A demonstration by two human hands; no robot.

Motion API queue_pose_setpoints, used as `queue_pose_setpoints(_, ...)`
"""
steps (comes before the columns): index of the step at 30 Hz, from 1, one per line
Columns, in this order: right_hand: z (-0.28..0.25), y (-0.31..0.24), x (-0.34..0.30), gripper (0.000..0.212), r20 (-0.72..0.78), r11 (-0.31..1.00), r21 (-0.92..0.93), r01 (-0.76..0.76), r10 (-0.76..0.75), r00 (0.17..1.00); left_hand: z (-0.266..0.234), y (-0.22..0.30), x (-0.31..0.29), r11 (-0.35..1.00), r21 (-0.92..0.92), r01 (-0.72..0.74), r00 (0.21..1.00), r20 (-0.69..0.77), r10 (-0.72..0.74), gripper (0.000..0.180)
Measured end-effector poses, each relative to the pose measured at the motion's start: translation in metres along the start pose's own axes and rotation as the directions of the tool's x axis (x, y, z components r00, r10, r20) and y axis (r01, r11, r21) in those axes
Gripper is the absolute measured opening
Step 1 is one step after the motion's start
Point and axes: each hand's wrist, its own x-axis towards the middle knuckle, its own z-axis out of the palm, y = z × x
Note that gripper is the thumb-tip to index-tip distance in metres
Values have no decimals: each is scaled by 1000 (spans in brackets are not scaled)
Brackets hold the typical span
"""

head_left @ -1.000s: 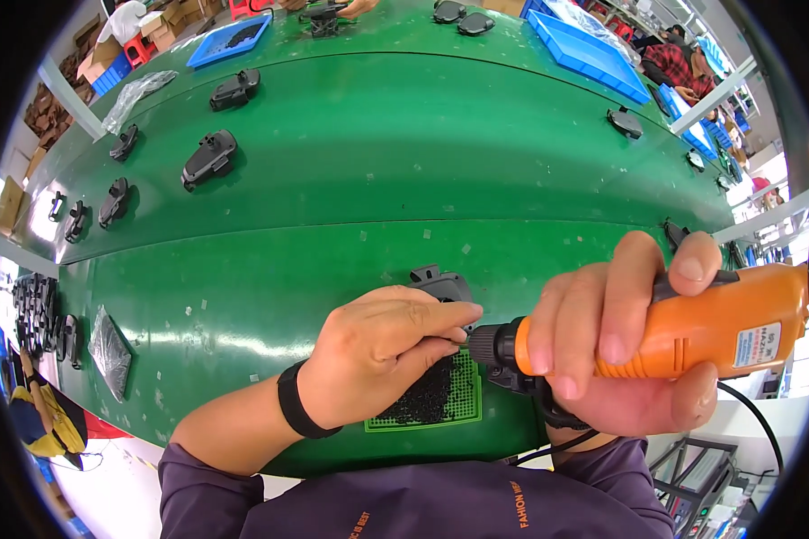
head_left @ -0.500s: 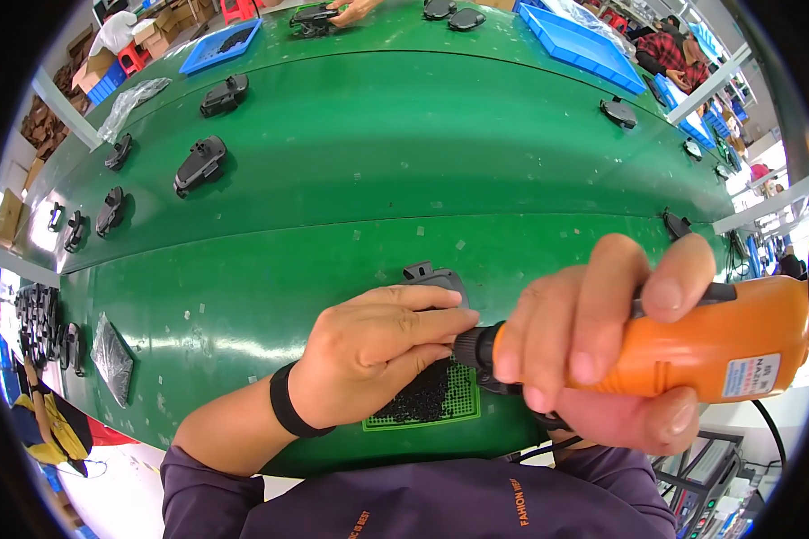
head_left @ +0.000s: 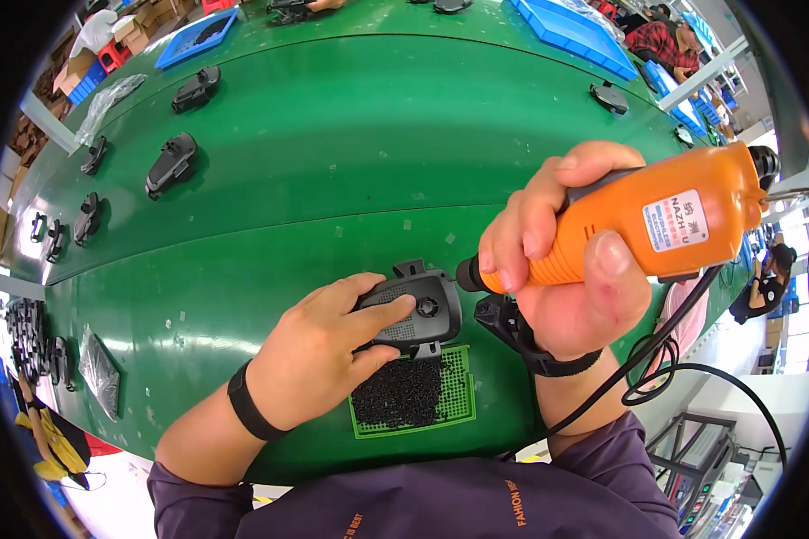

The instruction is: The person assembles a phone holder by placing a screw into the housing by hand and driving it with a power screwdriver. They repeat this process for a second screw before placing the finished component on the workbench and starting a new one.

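My left hand (head_left: 319, 337) presses and grips a dark grey plastic housing (head_left: 440, 310), fingers over its top and thumb along its near side. The housing has a perforated panel, a round socket and clip-like tabs on two edges. In my right hand (head_left: 571, 269) is an orange electric screwdriver (head_left: 625, 216) with a black nose and a cable. Its tip is by the housing's far right corner; whether it touches cannot be seen. Just nearer to me, a green mesh tray (head_left: 458, 404) holds a heap of small black screws (head_left: 395, 395).
Similar housings (head_left: 171, 163) are spread over the green table (head_left: 288, 180), with more piled at the left edge. Plastic bags (head_left: 99, 373) lie on the left. Blue trays (head_left: 575, 36) stand along the far side, where another person's hand (head_left: 325, 4) works. Black cables (head_left: 638, 368) hang at my right.
My right hand and the screwdriver have risen and turned, uncovering more of the housing and tray. My left fingers have moved back from the housing's right end, and the socket now shows.
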Motion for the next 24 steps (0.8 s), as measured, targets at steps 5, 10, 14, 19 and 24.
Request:
queue_pose_setpoints(5,-2,6,1,50,-3,1000,1,6,-6,1000,4,0,0,1000,17,-5,1000,-4,5,53)
queue_pose_setpoints(10,-11,16,0,48,48,994,-113,-5,11,999,4,-3,-1,999,30,-28,999,-19,29,54)
queue_pose_setpoints(14,-12,18,0,46,76,985,-170,1,12,997,5,-3,-1,999,35,-29,999,-20,30,53)
queue_pose_setpoints(19,-15,25,2,43,98,993,-120,-15,26,995,7,-4,1,998,54,-36,999,-10,37,52)
queue_pose_setpoints(24,-21,27,3,41,112,997,-78,-27,36,993,6,-7,3,995,61,-83,997,4,83,49)
